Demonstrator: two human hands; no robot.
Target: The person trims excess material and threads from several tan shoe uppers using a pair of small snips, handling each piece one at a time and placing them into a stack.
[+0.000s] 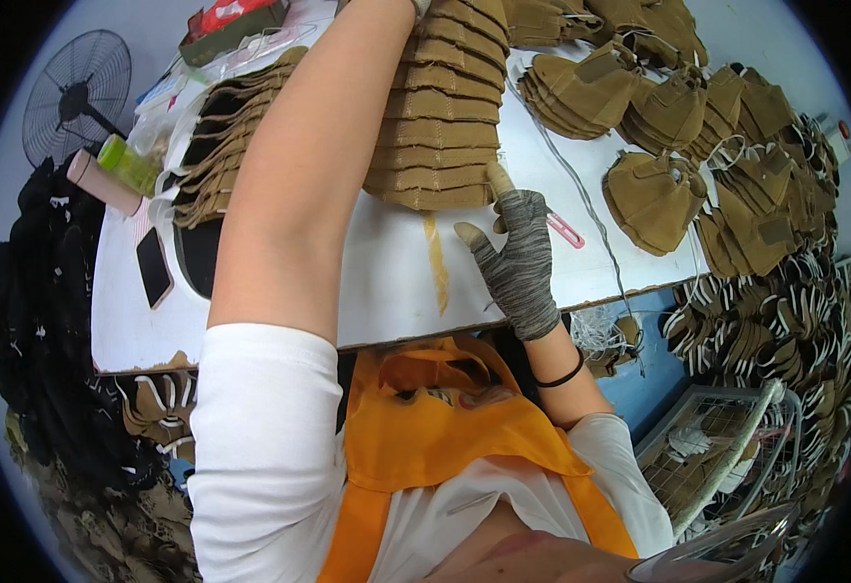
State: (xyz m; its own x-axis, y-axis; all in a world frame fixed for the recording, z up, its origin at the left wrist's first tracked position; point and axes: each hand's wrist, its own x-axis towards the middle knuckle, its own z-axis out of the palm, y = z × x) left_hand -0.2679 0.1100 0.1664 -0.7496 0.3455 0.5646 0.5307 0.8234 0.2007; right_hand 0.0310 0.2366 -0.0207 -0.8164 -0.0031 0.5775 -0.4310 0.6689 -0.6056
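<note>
A long row of overlapping brown fabric pieces (pixel 437 146) with stitched seams lies down the middle of the white table (pixel 386 282). My left arm reaches across the table beside the row. Only the wrist edge of my gloved left hand (pixel 421 6) shows at the top of the picture; its fingers are cut off. My right hand (pixel 522 257), in a grey fingertip-less knit glove, is open at the near right corner of the row. Its thumb and forefinger are spread, the forefinger against the fabric edge. A pink looped tool (pixel 566 230) lies just right of this hand.
Further brown layered pieces (pixel 236 126) with white edges lie on the left, by a phone (pixel 153 267), a pink cup (pixel 103 182) and a green-lidded bottle (pixel 126 163). Stacked brown cupped pieces (pixel 654 199) crowd the right. A grey cord (pixel 581 185) crosses the table. A wire basket (pixel 707 447) stands below.
</note>
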